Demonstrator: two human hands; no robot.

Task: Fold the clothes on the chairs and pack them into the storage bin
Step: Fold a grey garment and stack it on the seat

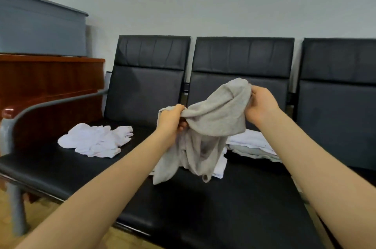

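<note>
Step in hand, prob.: opening out the grey garment point(213, 118) before folding. Left hand point(172, 121) is gripping one bunched edge, right hand point(262, 104) is pinching the other, higher up; the cloth is hanging over the middle chair seat point(234, 198). Long axis is running low-left to up-right btwn the hands, the rest drooping down. Next: find the corners, spread it flat. White clothes point(95, 143) are waiting on the left seat. Bin not in view.

Both hands held a gray shirt point(215, 118) up over the black chairs point(240, 204): left hand point(172, 120) & right hand point(262, 104) gripped its edges. White clothes point(95, 142) lay nearby.
</note>
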